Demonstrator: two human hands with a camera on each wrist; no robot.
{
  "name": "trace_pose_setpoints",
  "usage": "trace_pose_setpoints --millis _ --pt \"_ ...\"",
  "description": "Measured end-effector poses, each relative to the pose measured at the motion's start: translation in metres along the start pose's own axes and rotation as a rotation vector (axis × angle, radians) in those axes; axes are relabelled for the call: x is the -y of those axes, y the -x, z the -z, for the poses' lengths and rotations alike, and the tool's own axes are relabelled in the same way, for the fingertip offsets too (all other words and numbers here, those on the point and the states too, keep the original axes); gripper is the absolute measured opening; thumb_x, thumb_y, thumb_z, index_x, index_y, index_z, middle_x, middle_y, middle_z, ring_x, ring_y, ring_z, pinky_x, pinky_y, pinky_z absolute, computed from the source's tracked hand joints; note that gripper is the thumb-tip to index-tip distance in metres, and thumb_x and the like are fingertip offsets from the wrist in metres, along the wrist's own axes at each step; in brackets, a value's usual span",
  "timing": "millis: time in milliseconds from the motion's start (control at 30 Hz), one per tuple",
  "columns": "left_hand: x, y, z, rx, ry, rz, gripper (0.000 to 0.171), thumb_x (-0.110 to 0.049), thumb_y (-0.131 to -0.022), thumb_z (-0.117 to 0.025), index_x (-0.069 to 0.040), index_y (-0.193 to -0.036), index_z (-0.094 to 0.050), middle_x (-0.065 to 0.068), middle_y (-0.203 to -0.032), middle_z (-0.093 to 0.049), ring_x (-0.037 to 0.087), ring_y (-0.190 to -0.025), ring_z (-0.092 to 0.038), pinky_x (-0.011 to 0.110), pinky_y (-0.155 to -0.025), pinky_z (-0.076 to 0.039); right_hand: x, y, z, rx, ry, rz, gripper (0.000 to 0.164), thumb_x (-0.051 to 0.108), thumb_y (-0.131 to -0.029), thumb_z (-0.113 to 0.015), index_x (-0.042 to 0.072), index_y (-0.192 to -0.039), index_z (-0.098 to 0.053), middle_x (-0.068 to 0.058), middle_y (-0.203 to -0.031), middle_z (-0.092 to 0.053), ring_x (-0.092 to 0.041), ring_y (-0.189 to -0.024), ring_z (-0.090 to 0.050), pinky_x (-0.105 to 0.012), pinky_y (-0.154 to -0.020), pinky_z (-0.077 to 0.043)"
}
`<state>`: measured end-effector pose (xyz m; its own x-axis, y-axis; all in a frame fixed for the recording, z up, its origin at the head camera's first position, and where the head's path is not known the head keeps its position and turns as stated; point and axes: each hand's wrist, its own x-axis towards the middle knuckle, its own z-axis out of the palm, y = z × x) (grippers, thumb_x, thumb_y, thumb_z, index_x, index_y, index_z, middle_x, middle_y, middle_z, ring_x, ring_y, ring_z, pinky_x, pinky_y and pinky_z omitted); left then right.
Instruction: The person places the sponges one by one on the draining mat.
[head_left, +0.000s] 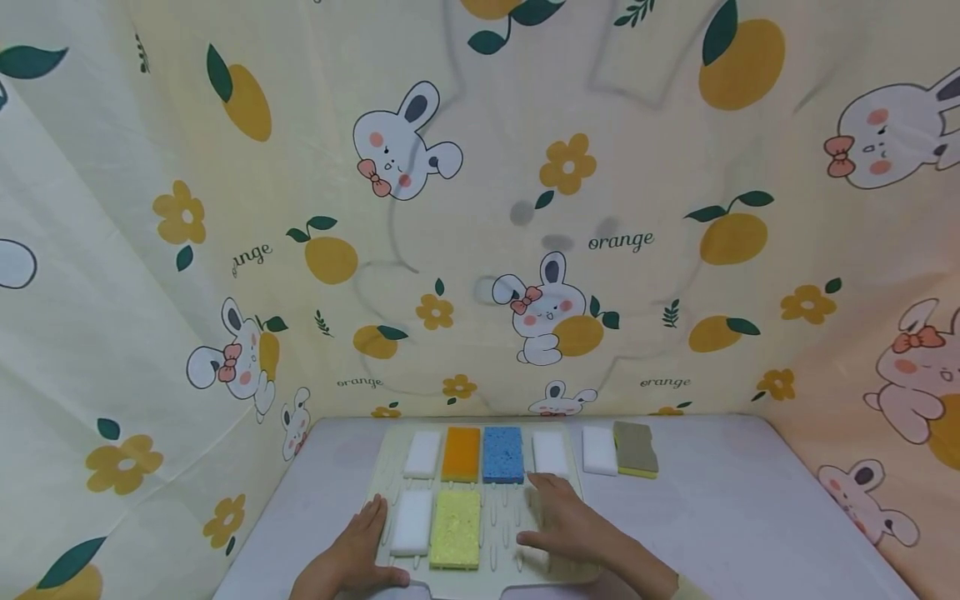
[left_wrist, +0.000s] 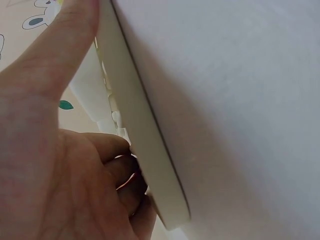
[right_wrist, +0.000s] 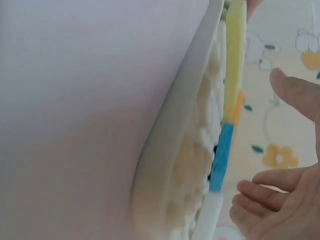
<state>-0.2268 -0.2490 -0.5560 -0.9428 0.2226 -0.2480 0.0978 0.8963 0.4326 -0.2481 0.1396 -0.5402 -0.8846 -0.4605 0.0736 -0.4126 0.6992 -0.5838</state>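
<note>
A cream pegged tray (head_left: 468, 585) lies on the table, bearing several sponges. Its far row has a white sponge (head_left: 422, 455), an orange sponge (head_left: 461, 454), a blue sponge (head_left: 502, 455) and another white sponge (head_left: 550, 452). Nearer are a third white sponge (head_left: 411, 523) and a yellow sponge (head_left: 455, 529). My left hand (head_left: 352, 546) rests against the tray's left edge, fingertips touching its rim in the left wrist view. Over the tray's right part is my right hand (head_left: 562, 521), fingers spread and holding nothing; the right wrist view shows it apart from the sponges.
Right of the tray, a white sponge (head_left: 599, 451) lies beside a grey-and-yellow scouring sponge (head_left: 636, 450) on the white table (head_left: 750, 517). A printed curtain (head_left: 480, 233) with rabbits and oranges encloses the table's back and sides.
</note>
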Motion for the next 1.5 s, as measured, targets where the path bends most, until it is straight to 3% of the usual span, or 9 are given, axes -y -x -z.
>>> trace_pose_setpoints --millis 267,767,1100,1333,1500 --pt "0.026 -0.011 -0.013 -0.042 0.035 -0.081 0.145 -0.074 -0.065 -0.091 0.015 -0.161 -0.028 0.038 -0.169 -0.025 0.055 -0.157 -0.026 0.068 -0.128 -0.022 -0.025 0.012 0.018 -0.037 -0.013 -0.038 0.103 0.05 -0.086 -0.09 -0.005 -0.159 -0.043 -0.028 -0.159 -0.048 -0.05 -0.149 -0.041 -0.07 -0.117 -0.04" --pt "0.007 0.0 0.0 -0.003 0.001 -0.038 0.136 -0.063 -0.073 -0.093 0.014 -0.162 -0.027 0.036 -0.171 -0.023 0.053 -0.158 -0.024 0.065 -0.129 -0.021 -0.062 0.026 0.057 -0.126 0.002 -0.133 0.097 0.046 -0.087 -0.09 -0.004 -0.158 -0.046 -0.033 -0.158 -0.046 -0.056 -0.147 -0.041 -0.073 -0.115 -0.039" --pt "0.002 0.002 0.0 -0.01 -0.005 -0.022 0.132 -0.059 -0.072 -0.095 0.012 -0.162 -0.03 0.034 -0.171 -0.025 0.052 -0.158 -0.026 0.065 -0.128 -0.024 -0.09 0.025 0.077 -0.148 0.033 -0.11 0.094 0.043 -0.09 -0.088 -0.009 -0.156 -0.045 -0.038 -0.155 -0.047 -0.06 -0.144 -0.041 -0.074 -0.114 -0.04" --pt "0.011 -0.004 -0.006 -0.005 0.016 -0.039 0.14 -0.068 -0.071 -0.092 0.013 -0.163 -0.025 0.036 -0.171 -0.021 0.056 -0.158 -0.022 0.068 -0.128 -0.02 -0.114 0.017 0.091 -0.159 0.031 -0.079 0.092 0.036 -0.089 -0.09 -0.018 -0.149 -0.046 -0.038 -0.147 -0.053 -0.055 -0.136 -0.051 -0.07 -0.111 -0.044" --pt "0.018 -0.006 -0.01 -0.016 0.024 -0.067 0.144 -0.074 -0.068 -0.089 0.014 -0.163 -0.025 0.037 -0.17 -0.021 0.056 -0.158 -0.022 0.068 -0.127 -0.02 -0.132 0.01 0.103 -0.164 0.048 -0.102 0.088 0.038 -0.09 -0.089 -0.013 -0.15 -0.049 -0.032 -0.146 -0.055 -0.048 -0.132 -0.054 -0.067 -0.109 -0.047"
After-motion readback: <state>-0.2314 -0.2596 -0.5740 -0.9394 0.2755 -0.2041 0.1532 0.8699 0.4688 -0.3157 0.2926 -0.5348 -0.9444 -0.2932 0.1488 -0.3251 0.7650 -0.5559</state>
